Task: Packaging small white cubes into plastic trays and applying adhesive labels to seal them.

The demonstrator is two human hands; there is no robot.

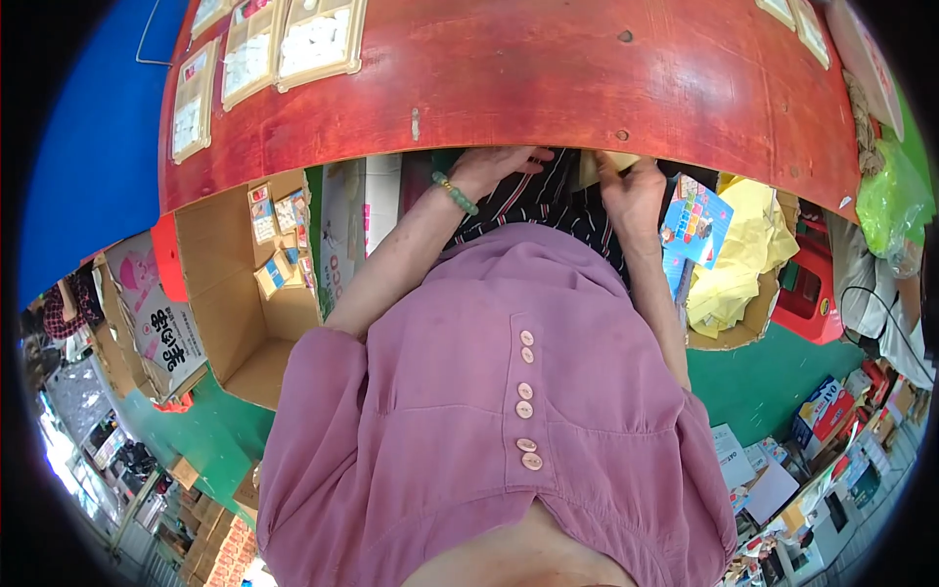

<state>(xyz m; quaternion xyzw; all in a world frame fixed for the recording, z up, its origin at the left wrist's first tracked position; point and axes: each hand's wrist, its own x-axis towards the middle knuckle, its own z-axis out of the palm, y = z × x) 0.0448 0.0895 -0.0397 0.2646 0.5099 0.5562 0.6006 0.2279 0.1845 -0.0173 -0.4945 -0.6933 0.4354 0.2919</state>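
Note:
Both hands are at my lap, just under the near edge of the red table (518, 88). My left hand (497, 168), below a green bead bracelet (456, 194), has its fingers stretched out over striped black cloth (518, 201) and holds nothing that I can see. My right hand (634, 191) pinches a pale yellow piece (593, 168) that looks like paper, partly hidden by the table edge. Beside my right wrist a blue printed card (699, 223) leans by a box of crumpled yellow sheets (748, 259).
On the table's far left lie several clear trays of white pieces (318, 44). A cardboard box (230, 303) at my left holds small packs (279, 274). Right of the yellow sheets are a red stool (814, 289) and a green plastic bag (892, 191). The floor (748, 382) is green.

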